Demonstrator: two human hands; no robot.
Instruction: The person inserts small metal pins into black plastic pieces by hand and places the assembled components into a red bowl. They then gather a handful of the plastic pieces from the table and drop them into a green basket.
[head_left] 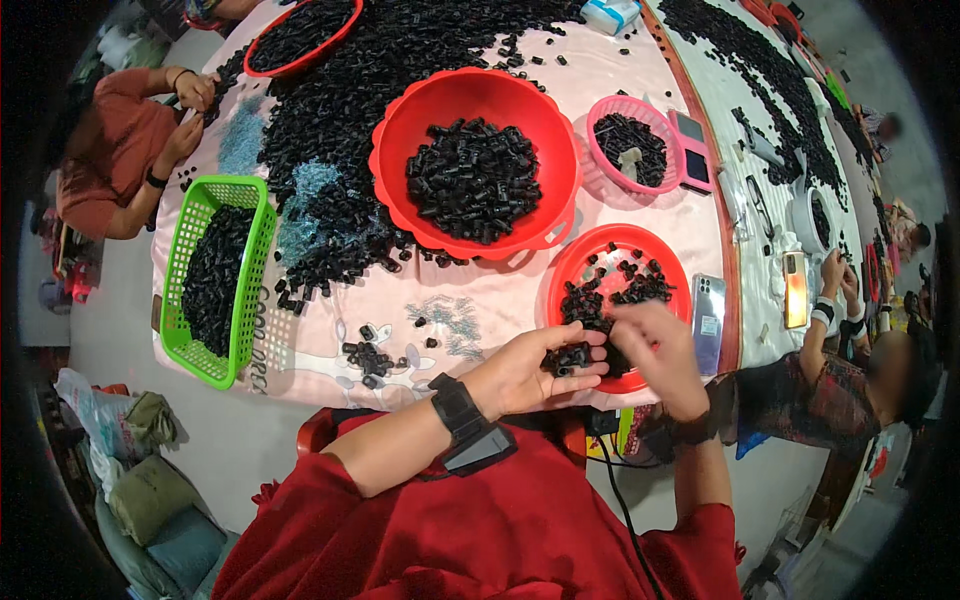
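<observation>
My left hand [530, 368] is cupped, palm up, at the table's near edge, with several small black plastic parts [568, 359] between its fingers and palm. Just right of it, my right hand [662, 358] hangs over a round red plate [672, 262], its fingers bent down and smeared by motion. Whether it pinches a part is hidden. More black parts [640, 285] lie scattered on that plate. Beyond it stands a large red scalloped bowl [400, 110] with a heap of the same black cylindrical pieces [472, 180].
A green basket [250, 290] of black parts stands left, a pink basket [588, 170] far right. Loose parts [370, 360] and thin clear-blue pins [445, 322] lie on the cloth. A phone [708, 325] is beside the plate. Other people [125, 150] work at both sides.
</observation>
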